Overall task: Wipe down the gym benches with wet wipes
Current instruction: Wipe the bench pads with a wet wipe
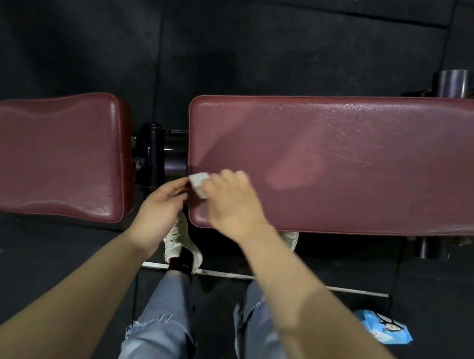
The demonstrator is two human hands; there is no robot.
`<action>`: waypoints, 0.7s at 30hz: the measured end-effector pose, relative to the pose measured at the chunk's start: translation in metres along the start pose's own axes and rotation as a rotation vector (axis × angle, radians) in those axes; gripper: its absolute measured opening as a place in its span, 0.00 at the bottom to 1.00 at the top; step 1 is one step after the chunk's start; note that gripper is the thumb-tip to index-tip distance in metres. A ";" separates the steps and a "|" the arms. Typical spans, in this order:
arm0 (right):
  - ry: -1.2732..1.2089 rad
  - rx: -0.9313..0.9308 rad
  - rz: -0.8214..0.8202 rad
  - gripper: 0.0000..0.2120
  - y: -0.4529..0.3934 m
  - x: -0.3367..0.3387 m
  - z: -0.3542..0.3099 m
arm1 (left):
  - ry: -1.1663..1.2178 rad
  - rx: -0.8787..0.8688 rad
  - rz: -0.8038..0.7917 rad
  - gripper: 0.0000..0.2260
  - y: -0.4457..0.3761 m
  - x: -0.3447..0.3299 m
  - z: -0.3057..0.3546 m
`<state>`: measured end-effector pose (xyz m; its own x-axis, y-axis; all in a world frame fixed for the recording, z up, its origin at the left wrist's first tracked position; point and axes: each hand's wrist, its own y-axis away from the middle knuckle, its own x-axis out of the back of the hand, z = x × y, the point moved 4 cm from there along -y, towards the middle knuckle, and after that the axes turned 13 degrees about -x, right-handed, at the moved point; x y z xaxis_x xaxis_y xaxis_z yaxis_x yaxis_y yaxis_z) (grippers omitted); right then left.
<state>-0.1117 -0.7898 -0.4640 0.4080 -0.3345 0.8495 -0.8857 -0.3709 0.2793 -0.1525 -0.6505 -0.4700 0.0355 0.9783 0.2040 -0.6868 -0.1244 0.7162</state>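
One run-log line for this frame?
right hand: presses wet wipe on long pad corner | left hand: beside, open | wipes pack: floor

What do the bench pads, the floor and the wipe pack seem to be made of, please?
Long pad and seat pad: maroon vinyl or faux leather, judging by the pebbled sheen and piped edges. Floor: matte black speckled tiles with seams, probably rubber. Wipe pack: glossy printed blue film, likely plastic.

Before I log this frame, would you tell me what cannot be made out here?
Head view only:
- Wet wipe: mostly covered by the right hand.
- Long bench pad: far end cut off by the right edge.
- Wipes pack: print too small and blurred, partly behind the right forearm.
- Left hand: fingertips blurred.
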 end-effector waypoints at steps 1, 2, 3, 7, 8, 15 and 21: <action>0.045 -0.044 0.016 0.10 0.007 0.012 0.028 | 0.006 0.004 0.008 0.23 0.001 -0.001 0.002; 0.124 -0.134 0.020 0.09 0.016 0.026 0.062 | 0.001 0.001 0.008 0.22 0.002 -0.003 0.004; 0.218 -0.261 0.030 0.07 0.028 0.040 0.102 | -0.006 -0.002 0.007 0.22 0.002 -0.005 0.003; 0.192 -0.944 0.260 0.11 0.117 0.110 0.235 | -0.121 -0.007 -0.017 0.27 0.003 -0.005 -0.004; 0.124 -1.086 0.328 0.12 0.133 0.117 0.244 | -0.156 -0.013 -0.033 0.29 0.005 -0.005 -0.004; -0.049 -0.715 0.294 0.06 0.047 0.010 0.073 | -0.180 -0.016 -0.098 0.29 0.022 -0.005 -0.014; 0.111 0.130 0.000 0.11 0.020 0.007 0.019 | -0.256 0.035 -0.194 0.28 0.026 0.005 -0.032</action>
<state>-0.1220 -0.8161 -0.4611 0.3745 -0.2399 0.8957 -0.8466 -0.4823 0.2248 -0.1931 -0.6439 -0.4718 0.3479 0.9113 0.2201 -0.6241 0.0499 0.7797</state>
